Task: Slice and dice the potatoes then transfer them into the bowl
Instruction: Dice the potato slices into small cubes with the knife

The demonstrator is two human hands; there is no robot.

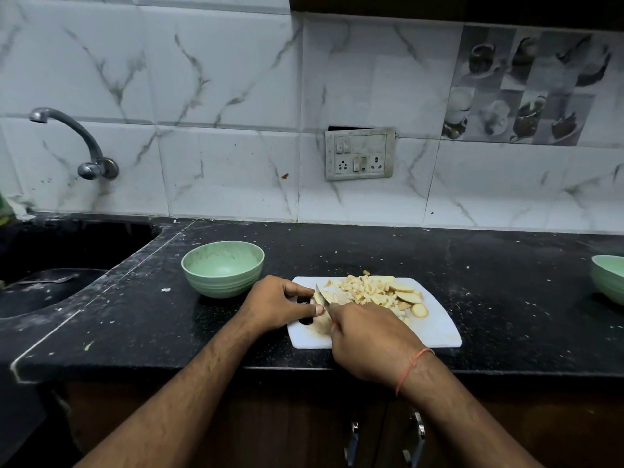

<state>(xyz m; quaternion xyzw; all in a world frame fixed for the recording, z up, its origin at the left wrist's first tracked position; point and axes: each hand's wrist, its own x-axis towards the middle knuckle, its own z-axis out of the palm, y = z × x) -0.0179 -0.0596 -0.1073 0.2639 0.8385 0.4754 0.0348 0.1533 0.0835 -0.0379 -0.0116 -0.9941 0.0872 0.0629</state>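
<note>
Potato work is laid out on a white cutting board (435, 327). Leftmost, a green bowl (223, 268) is seen; a potato piece (321, 320) is pinched by the left hand (280, 304); a knife (322, 297) (handle hidden) is gripped by the right hand (368, 342); diced potatoes (364, 292) are piled behind.

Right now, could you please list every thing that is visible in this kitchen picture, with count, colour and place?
cutting board: 1, white, on the counter near its front edge
potato pieces: a pile of dice and slices, pale yellow, on the board
potato piece being cut: 1, pale, at the board's left end
knife: 1, silver blade, over that piece
bowl: 1, green, left of the board
second bowl: 1, green, right edge of view
counter: 1, black
sink: 1, dark, far left
tap: 1, metal, on the wall
socket panel: 1, white, wall
left hand: holds the potato piece
right hand: grips the knife
</note>
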